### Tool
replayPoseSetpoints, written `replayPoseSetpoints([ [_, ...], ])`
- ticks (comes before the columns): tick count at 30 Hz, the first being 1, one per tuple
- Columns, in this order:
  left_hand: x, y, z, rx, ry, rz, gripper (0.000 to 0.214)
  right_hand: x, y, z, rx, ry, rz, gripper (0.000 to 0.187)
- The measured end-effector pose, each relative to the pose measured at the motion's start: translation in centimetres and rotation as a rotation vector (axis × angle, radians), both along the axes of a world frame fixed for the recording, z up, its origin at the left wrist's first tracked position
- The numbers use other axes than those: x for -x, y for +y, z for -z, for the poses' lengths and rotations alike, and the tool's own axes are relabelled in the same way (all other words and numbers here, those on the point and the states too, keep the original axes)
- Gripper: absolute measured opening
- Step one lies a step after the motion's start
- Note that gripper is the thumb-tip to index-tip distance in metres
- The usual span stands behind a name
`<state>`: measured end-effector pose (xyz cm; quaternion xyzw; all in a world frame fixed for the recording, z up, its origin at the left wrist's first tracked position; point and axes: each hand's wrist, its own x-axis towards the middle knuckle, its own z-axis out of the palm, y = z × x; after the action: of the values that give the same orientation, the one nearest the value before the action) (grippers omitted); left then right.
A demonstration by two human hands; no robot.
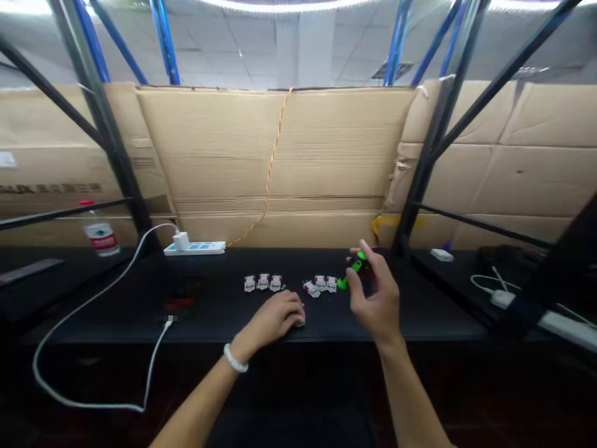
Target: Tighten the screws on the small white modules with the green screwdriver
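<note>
My right hand (380,298) is raised above the table's right half, pinching a bright green elongated piece (355,267) between thumb and fingers. Its exact kind is unclear. My left hand (275,314), with a white coiled band on its wrist, rests near the table's front edge. Its fingers curl down, and a whitish bit shows beneath them, too covered to name. Beyond the hands lie two groups of small white pieces with dark red marks: a left row (263,282) and a right cluster (319,284), close to the green piece's lower end.
A white power strip (205,248) with a plugged-in charger stands at the back left of the black table (224,317). Its white cable (84,306) loops over the front edge. A water bottle (102,236) is farther left. Cardboard (326,155) and metal posts border the back.
</note>
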<state>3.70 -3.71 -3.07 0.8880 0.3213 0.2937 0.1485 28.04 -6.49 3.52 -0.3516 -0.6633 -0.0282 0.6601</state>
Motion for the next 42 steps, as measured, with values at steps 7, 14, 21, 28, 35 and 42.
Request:
replayPoseSetpoints([
  [7, 0.6, 0.4, 0.1, -0.066, 0.088, -0.066, 0.019, -0.1, 0.0, -0.2, -0.007, 0.002, 0.002, 0.056],
  [14, -0.8, -0.3, 0.1, -0.094, -0.013, -0.127, 0.018, -0.4, -0.1, -0.2, -0.001, 0.006, 0.009, 0.056],
  [21, -2.6, -0.4, 0.8, 0.021, -0.109, -0.365, 0.019, -0.6, -0.1, -0.3, 0.002, 0.004, 0.011, 0.055],
  [28, -0.9, -0.1, -0.2, 0.028, -0.140, -0.287, 0.027, 0.2, 0.3, 0.3, 0.044, 0.116, -0.065, 0.060],
  [35, 3.8, 0.9, -1.2, 0.228, 0.058, 0.025, 0.043, 2.5, 1.2, 1.4, 0.188, 0.261, -0.298, 0.039],
  [42, 3.7, 1.5, -0.9, 0.226, 0.005, 0.028, 0.039, 4.6, 1.7, 3.0, 0.201, 0.300, -0.363, 0.039],
])
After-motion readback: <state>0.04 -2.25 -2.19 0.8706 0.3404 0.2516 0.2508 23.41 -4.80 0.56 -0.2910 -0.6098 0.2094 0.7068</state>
